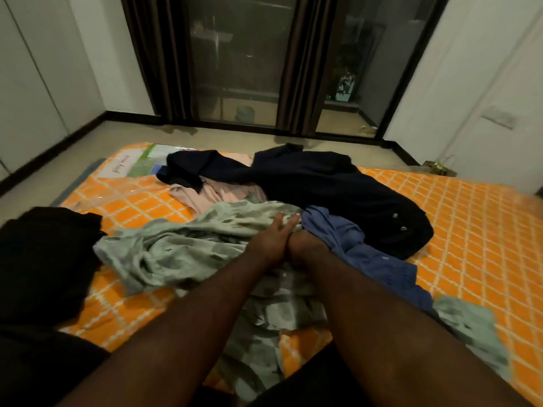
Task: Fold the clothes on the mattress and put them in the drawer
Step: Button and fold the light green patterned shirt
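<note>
Orange quilted mattress (470,230) with a white lattice fills the head view, and the clothes lie on it in a loose, unfolded heap. The left hand (271,240) and the right hand (305,246) meet side by side at the middle of that heap. The left hand's fingers (279,223) lie fairly straight and flat on the pale green blotch-patterned garment (182,248), pressing rather than pinching. The right hand's fingers are sunk into the folds, so I cannot tell whether they grip or only rest.

The green garment spreads under the fingers, away to their left and back toward the person. A crumpled blue garment (367,254) lies just right of the fingers, touching the green one. Beyond them and to the right sprawls a dark navy buttoned garment (338,183), and beyond to the left a pale pink garment (205,195) is partly under it. A black garment (44,254) sits well to the left. No drawer shows.

The green cloth looks thin, light and limp. It should drape and slide rather than hold a shape, and may drag the blue piece along. A pinch at two shoulder or hem corners seems best, lifting it clear before laying it flat on bare mattress.
</note>
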The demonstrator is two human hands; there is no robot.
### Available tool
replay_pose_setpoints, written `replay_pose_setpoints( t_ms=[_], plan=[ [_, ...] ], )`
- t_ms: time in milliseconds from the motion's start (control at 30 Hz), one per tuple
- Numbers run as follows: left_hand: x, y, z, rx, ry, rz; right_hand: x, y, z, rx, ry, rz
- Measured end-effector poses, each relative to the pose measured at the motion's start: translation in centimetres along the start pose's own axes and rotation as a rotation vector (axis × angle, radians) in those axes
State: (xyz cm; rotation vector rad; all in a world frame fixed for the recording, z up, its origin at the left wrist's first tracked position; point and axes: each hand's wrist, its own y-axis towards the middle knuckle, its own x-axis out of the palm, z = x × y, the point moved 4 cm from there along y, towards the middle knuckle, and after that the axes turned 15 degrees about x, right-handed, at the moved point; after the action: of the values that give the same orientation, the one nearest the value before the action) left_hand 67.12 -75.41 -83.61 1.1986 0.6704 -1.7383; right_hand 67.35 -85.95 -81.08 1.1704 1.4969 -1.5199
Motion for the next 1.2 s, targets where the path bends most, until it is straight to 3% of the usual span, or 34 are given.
replay_pose_setpoints(
  t_ms=[100, 167, 267, 433, 633, 733, 800, 867, 933, 1033, 1100, 1200],
  plan=[
    [0.2, 2.1, 0.2, -0.064, 0.104, -0.057, -2.3, 1.1, 2.4, -0.083, -0.064, -0.071],
    [0.0, 2.6, -0.5, -0.018, 0.179, -0.034, -2.8, 1.9, 4.5, -0.034, -0.158, -0.117],
    [-1.1, 2.3, -3.4, -0.057, 0.252, 0.08, -2.8, 3.1, 6.6, -0.056, -0.233, -0.024],
    [-3.3, 0.8, -8.5, -0.385, 0.435, 0.13, -1.9, 4.6, 6.4, -0.06, -0.175, 0.022],
    [-7.0, -1.1, -13.9, -0.67, 0.465, 0.116, -2.3, 6.1, 7.7, 0.016, -0.1, 0.111],
    [-9.2, -1.4, -13.0, -0.823, 0.447, 0.11, -1.8, 6.5, 7.6, 0.058, -0.043, 0.145],
    [-10.6, 0.1, -9.8, -0.622, 0.542, 0.23, -1.9, 6.6, 7.2, 0.076, 0.039, 0.181],
    [-9.9, 2.6, -5.8, -0.224, 0.524, 0.283, -1.8, 6.4, 6.7, 0.074, 0.102, 0.245],
    [-8.5, 4.9, -1.6, -0.015, 0.179, 0.274, -1.6, 6.5, 6.5, 0.065, 0.139, 0.269],
    [-4.3, 7.6, 1.7, 0.036, -0.117, 0.076, -0.6, 8.8, 6.6, 0.059, 0.192, 0.189],
    [-0.6, 7.9, 2.1, -0.003, -0.059, -0.094, -0.8, 9.9, 7.7, 0.082, 0.163, 0.079],
    [2.2, 6.9, 1.3, -0.069, 0.157, -0.151, -1.9, 10.2, 9.7, 0.08, 0.326, 0.192]
  ],
)
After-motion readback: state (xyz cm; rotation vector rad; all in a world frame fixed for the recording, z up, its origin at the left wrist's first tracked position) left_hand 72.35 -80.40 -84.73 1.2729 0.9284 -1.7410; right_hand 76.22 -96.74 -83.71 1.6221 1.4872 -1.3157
